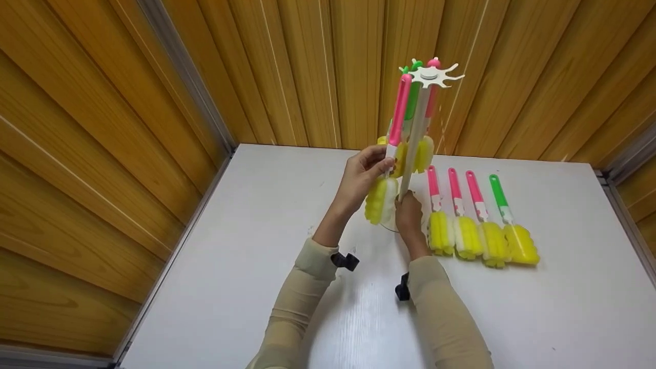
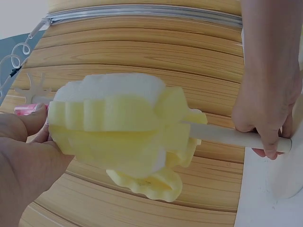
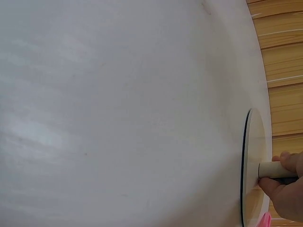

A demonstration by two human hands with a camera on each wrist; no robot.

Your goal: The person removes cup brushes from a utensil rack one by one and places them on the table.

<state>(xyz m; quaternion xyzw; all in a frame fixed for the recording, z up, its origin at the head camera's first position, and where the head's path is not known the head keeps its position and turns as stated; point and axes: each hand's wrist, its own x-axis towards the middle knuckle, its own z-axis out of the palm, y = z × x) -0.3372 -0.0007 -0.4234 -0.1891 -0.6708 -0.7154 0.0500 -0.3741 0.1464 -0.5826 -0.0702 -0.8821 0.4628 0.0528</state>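
A sponge brush with a pink handle (image 1: 400, 110) and a yellow-and-white head (image 1: 378, 201) is pinched at its neck by my left hand (image 1: 361, 177). Its handle tip overlaps the edge of the hooked top (image 1: 429, 76) of a white stand. My right hand (image 1: 410, 215) grips the stand's pole (image 1: 416, 138) low down, just above the round base (image 3: 255, 151). Other brushes, with pink and green handles (image 1: 412, 102), hang around the pole, their yellow heads (image 1: 423, 154) partly hidden behind it. Bare hooks point to the right.
To the right on the white table (image 1: 277, 205) several brushes lie in a row: pink-handled ones (image 1: 475, 187) and, at the end, a green-handled one (image 1: 498, 190). Wood-panelled walls (image 1: 307, 72) stand behind and at the sides.
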